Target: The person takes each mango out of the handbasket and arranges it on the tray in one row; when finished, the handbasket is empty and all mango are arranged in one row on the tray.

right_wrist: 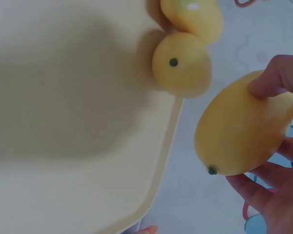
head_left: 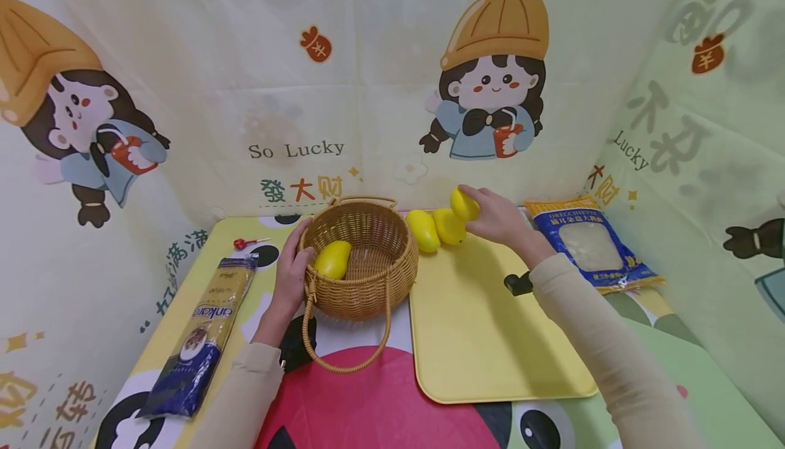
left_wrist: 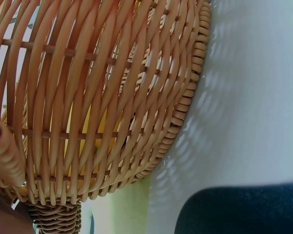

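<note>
My left hand grips the left rim of a round wicker basket, whose handle hangs down over its near side. Inside the basket lies one yellow mango, glimpsed through the weave in the left wrist view. My right hand holds another mango between thumb and fingers, raised beyond the tray's far edge. Close beside it, two more mangoes sit against each other at the far left corner of a yellow tray. The green-tipped end of the held mango shows in the right wrist view.
A long blue and gold pasta packet lies at the left, with a red lollipop beyond it. Right of the tray is a blue and orange bag of pasta. Printed cloth walls enclose the table's back and sides.
</note>
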Demonstrator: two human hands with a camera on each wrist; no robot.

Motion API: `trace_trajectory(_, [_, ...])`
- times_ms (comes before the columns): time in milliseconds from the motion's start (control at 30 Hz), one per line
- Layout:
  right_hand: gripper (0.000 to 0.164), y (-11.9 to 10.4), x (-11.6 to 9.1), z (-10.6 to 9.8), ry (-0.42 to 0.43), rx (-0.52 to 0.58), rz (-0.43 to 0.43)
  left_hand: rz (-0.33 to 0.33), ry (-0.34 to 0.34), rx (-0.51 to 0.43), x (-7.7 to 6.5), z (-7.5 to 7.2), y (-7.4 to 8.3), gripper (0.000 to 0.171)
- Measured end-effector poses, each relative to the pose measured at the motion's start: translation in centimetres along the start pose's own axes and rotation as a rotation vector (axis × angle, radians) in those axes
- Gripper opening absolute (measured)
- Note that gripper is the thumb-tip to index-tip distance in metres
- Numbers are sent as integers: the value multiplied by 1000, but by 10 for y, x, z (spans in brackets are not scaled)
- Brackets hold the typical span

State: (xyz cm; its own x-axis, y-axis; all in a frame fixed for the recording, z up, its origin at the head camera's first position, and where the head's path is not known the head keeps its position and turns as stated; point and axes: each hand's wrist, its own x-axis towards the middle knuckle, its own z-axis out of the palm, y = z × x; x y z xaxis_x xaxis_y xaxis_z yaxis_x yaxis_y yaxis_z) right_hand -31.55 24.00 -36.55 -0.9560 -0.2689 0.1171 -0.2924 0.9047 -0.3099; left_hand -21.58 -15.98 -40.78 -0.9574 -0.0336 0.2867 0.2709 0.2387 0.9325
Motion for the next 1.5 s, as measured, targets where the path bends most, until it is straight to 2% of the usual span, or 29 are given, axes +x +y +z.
trace_trajectory(333, [82,17,-4,7,-1,26,56,0,-2,-14,0,-2,-4,56])
trace_trajectory(633, [82,28,-3,28,-17,-11,80,5,-2,-18,-2,-3,-8,56])
trace_trajectory(967, [81,35,-5,43,16,32,106,28,3,-23,-1,-1,-4,56])
trace_trajectory(1167, [79,39,-5,52,28,93,167,32,4,-20,1,0,-3,57])
trace_trajectory(1400, [69,47,-5,65,68,99,196,30,18,-32,12,0,-36,56])
trace_trajectory(1500, [68,50,-6,70,91,123,208,45,32,-24,12,1,-42,55])
